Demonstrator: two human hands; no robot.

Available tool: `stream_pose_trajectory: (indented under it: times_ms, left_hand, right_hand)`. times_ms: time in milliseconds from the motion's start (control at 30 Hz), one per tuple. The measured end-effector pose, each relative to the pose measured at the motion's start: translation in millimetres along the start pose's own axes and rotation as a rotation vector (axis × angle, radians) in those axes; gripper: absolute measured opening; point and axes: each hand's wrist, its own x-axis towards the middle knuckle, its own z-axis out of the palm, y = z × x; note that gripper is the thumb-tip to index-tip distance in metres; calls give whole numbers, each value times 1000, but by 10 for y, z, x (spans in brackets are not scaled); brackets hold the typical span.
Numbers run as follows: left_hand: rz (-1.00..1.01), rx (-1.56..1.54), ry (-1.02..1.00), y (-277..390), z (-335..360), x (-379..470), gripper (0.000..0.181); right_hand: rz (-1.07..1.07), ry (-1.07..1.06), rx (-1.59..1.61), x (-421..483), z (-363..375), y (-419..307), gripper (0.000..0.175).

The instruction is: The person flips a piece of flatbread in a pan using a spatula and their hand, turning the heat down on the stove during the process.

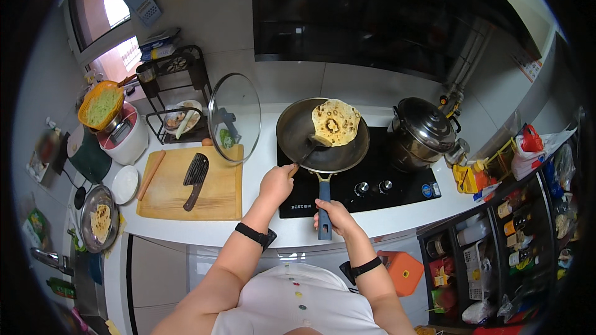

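A deep frying pan (293,135) sits over the left part of the black glass cooktop (335,200). In it a round browned flatbread (342,118) leans up against the far right side. My left hand (275,185) grips the wooden handle of a metal spatula (321,140), whose head is at the flatbread's lower left edge. My right hand (339,217) is closed around the pan's blue-grey handle (324,190). What lies under the flatbread is hidden.
Left of the pan, a cleaver (196,174) and a rolling pin (151,176) lie on a wooden cutting board (219,202). A glass lid (249,116) stands upright behind it. Another flatbread (100,223) rests in a metal dish (109,244). A lidded steel pot (414,144) stands at right.
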Motion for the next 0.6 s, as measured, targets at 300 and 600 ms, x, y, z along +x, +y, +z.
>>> stream_pose_trajectory:
  times_ms: [300,600]
  left_hand:
    - [18,8,9,-60,61,-32,39]
    - [-11,113,-82,-76,16,-74,42]
  right_hand:
    - [34,-16,-59,26,14,-44,31]
    - [34,8,-93,35,68,-31,34]
